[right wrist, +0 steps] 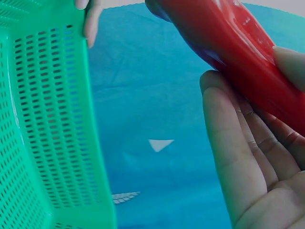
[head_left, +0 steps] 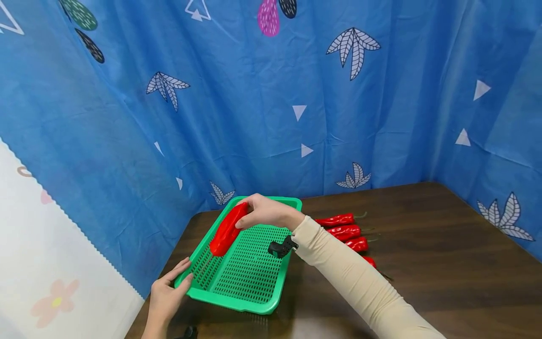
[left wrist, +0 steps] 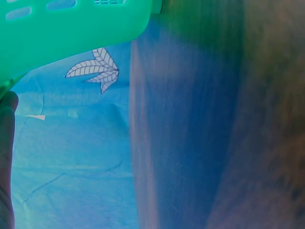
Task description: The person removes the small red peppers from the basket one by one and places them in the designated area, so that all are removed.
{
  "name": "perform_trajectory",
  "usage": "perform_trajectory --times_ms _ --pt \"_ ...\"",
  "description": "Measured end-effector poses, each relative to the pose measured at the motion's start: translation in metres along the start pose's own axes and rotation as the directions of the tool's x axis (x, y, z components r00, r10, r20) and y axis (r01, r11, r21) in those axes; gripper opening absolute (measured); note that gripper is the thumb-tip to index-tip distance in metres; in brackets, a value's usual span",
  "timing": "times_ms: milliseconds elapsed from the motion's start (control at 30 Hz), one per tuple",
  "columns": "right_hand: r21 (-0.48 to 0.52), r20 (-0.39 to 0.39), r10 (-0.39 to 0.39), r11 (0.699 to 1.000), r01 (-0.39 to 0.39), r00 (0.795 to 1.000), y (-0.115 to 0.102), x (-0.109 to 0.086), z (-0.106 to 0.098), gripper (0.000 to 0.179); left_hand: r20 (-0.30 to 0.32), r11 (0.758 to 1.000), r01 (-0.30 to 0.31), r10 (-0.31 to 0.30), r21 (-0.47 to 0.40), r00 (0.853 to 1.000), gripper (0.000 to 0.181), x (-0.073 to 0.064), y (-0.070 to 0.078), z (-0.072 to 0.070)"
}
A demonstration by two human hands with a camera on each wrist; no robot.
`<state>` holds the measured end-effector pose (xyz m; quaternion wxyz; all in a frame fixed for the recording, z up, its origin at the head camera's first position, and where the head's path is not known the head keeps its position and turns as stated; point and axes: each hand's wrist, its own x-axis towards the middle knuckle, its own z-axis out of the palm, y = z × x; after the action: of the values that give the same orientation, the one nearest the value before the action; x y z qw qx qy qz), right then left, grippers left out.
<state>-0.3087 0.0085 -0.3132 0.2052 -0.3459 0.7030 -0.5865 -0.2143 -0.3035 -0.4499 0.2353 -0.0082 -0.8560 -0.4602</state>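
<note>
My right hand (head_left: 262,213) pinches a large red chili pepper (head_left: 228,230) between thumb and fingers, over the left side of a green plastic basket (head_left: 277,287). The pepper slants with its stem end downward. Up close in the right wrist view, the glossy pepper (right wrist: 233,45) lies between the thumb and the fingers (right wrist: 233,143). My left hand (head_left: 165,294) grips the basket's near left corner, thumb on the inner side of the rim. In the left wrist view only a dark strip of that hand (left wrist: 6,157) shows beside the basket wall (left wrist: 71,38).
Several red chili peppers (head_left: 345,231) lie in a row on the dark wooden table (head_left: 444,263), right of the basket, partly hidden by my right sleeve (head_left: 351,278). A blue patterned curtain (head_left: 254,117) hangs behind the table. White flowered cloth (head_left: 55,273) is at the left.
</note>
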Motion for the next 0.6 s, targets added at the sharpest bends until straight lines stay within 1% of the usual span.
perform_trajectory --times_ms 167,300,400,600 --pt "0.044 0.007 -0.056 0.997 0.055 0.998 -0.007 -0.019 -0.007 0.028 0.004 1.000 -0.004 0.003 0.023 1.000 0.035 0.000 0.000 -0.002" --pt "0.056 -0.002 -0.079 0.995 0.079 0.997 -0.006 -0.032 -0.011 0.031 -0.001 0.999 -0.017 0.017 0.040 1.000 0.035 0.000 0.000 -0.004" --pt "0.048 -0.023 -0.076 0.996 0.077 0.997 -0.002 -0.042 -0.015 0.033 -0.001 0.999 -0.022 0.022 0.047 1.000 0.035 0.000 -0.001 -0.003" --pt "-0.009 -0.070 -0.048 0.999 0.048 0.996 0.005 -0.066 -0.025 0.035 0.005 0.999 -0.012 0.011 0.044 1.000 0.035 -0.001 -0.001 -0.001"
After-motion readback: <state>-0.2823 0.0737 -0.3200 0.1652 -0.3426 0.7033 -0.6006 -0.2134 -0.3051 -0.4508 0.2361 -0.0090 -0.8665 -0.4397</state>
